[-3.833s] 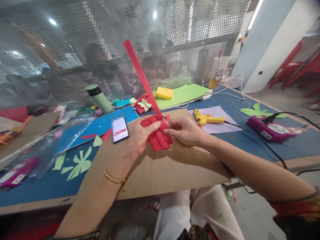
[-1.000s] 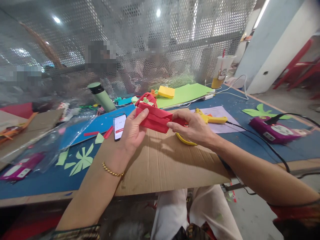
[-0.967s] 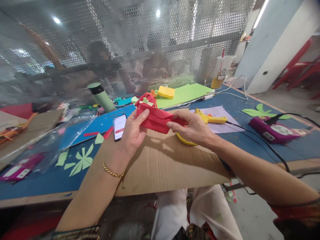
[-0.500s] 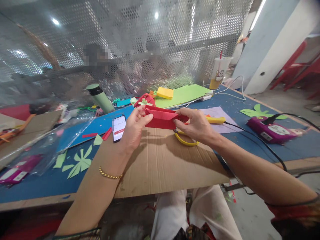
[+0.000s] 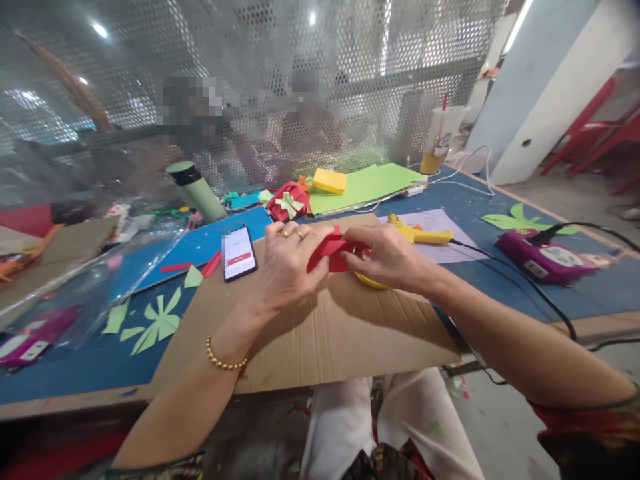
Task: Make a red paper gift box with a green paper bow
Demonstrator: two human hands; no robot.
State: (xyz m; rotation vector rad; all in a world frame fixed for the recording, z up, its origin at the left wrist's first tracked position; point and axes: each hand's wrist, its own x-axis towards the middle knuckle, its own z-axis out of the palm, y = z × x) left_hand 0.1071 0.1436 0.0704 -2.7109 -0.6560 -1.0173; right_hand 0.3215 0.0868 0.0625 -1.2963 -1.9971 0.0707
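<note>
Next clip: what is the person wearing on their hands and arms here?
Both forearms are bare. The left hand carries two gold-coloured rings on neighbouring fingers, with a gold bead bracelet at the wrist. The right hand shows no ring from this angle. A red patterned sleeve with a dark edge starts near the right elbow; a dark sleeve edge shows on the left arm.

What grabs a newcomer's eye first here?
The red paper pinched between the left hand and right hand, mid-frame over the cardboard. Next, the yellow glue gun just behind the right hand and the phone left of the left hand.
</note>
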